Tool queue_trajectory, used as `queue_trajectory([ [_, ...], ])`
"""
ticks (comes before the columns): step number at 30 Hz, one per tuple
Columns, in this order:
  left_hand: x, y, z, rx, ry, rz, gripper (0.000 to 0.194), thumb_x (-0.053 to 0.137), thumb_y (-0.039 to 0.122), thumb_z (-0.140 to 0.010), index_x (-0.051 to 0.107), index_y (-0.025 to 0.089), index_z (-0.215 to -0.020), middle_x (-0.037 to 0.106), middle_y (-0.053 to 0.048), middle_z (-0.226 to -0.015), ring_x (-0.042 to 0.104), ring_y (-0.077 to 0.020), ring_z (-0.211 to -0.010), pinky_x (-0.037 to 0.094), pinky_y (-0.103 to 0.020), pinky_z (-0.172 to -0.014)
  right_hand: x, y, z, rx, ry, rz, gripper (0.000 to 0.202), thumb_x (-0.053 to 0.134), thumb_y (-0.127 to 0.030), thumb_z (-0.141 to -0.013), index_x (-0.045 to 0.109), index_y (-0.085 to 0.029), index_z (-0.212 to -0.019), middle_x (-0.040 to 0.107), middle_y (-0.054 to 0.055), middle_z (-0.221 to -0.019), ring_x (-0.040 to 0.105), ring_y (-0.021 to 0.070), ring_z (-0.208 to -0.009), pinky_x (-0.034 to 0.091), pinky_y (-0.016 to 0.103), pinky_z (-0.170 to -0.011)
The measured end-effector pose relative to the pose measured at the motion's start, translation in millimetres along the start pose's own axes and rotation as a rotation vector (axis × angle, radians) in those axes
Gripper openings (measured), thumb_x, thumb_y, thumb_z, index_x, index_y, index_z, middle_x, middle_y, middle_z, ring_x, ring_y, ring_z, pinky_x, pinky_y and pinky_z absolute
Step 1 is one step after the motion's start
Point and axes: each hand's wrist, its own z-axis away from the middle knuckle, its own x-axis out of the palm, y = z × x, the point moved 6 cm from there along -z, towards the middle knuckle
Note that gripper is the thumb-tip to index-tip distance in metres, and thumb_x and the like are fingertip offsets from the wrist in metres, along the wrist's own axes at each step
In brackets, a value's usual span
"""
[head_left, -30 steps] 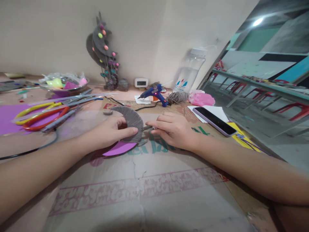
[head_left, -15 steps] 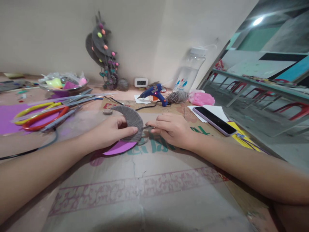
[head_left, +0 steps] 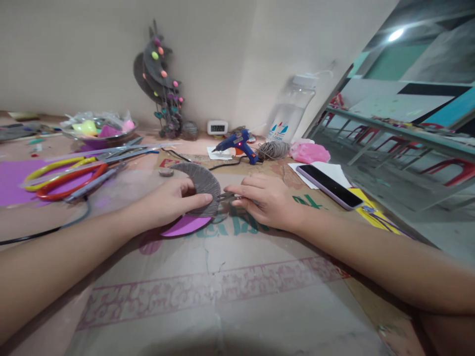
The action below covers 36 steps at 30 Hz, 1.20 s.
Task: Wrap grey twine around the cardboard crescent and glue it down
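Note:
A crescent wrapped in grey yarn [head_left: 202, 185], partly bare purple [head_left: 187, 225] at its lower end, is held over the cardboard. My left hand [head_left: 170, 200] pinches it, thumb on the wrapped face. Just right of the crescent, my right hand [head_left: 263, 200] has its fingers closed on grey yarn [head_left: 227, 196] at the crescent's outer edge. A ball of grey yarn [head_left: 273, 149] lies farther back beside the blue glue gun [head_left: 239, 144].
Scissors with yellow and red handles [head_left: 70, 180] lie at the left near a bowl [head_left: 98, 129]. A bottle [head_left: 291, 109], a clock [head_left: 217, 127] and a finished crescent ornament [head_left: 158, 74] stand at the back. A phone [head_left: 329, 186] rests at the right.
The yarn strands between my right fingers and the crescent look slightly more spread. Both hands hold nearly the same positions.

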Motion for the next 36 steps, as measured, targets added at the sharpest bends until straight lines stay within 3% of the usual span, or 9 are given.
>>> queue_trajectory([
  [11, -0.8, -0.3, 0.9, -0.008, 0.008, -0.068, 0.031, 0.056, 0.041, -0.076, 0.053, 0.017, -0.057, 0.05, 0.004, -0.052, 0.046, -0.0098, -0.05, 0.032, -0.019, -0.046, -2.1, -2.9, -2.2, -0.008, 0.007, 0.035, 0.027, 0.047, -0.028, -0.089, 0.065, -0.014, -0.104, 0.059, 0.003, -0.071, 0.047, 0.0131, -0.064, 0.035, 0.026, -0.059],
  [18, 0.2, 1.2, 0.9, 0.008, -0.022, -0.09, 0.027, 0.054, 0.04, -0.079, 0.06, 0.017, -0.066, 0.051, 0.004, -0.055, 0.047, -0.0099, -0.052, 0.035, -0.02, -0.049, -0.3, -2.0, -2.0, -0.02, 0.013, 0.044, 0.026, 0.048, -0.028, -0.089, 0.065, -0.016, -0.104, 0.06, 0.002, -0.071, 0.047, 0.0128, -0.064, 0.035, 0.026, -0.06],
  [29, 2.6, 0.3, 0.8, -0.01, -0.038, 0.028, 0.025, 0.054, 0.039, -0.079, 0.062, 0.017, -0.07, 0.063, 0.001, -0.069, 0.054, -0.0117, -0.059, 0.04, -0.02, -0.051, -1.0, 6.1, -0.6, 0.108, -0.007, -0.099, 0.03, 0.045, -0.031, -0.09, 0.058, -0.016, -0.113, 0.061, 0.005, -0.081, 0.053, 0.0142, -0.073, 0.038, 0.026, -0.067],
  [33, 1.1, 2.2, 1.0, -0.008, -0.017, 0.011, 0.025, 0.054, 0.038, -0.079, 0.064, 0.017, -0.071, 0.063, 0.001, -0.065, 0.052, -0.0116, -0.056, 0.037, -0.02, -0.048, -1.9, 5.7, -0.4, 0.18, 0.001, -0.154, 0.027, 0.052, -0.033, -0.085, 0.059, -0.016, -0.105, 0.063, 0.004, -0.081, 0.054, 0.0137, -0.07, 0.039, 0.025, -0.065],
  [36, 2.1, 2.2, 1.0, -0.005, -0.028, -0.01, 0.027, 0.052, 0.038, -0.08, 0.065, 0.017, -0.07, 0.061, 0.002, -0.062, 0.051, -0.0106, -0.054, 0.036, -0.019, -0.047, -3.8, 0.7, -0.5, 0.204, 0.018, -0.212, 0.022, 0.057, -0.022, -0.078, 0.059, -0.017, -0.1, 0.064, 0.002, -0.082, 0.055, 0.0116, -0.068, 0.038, 0.023, -0.064],
])
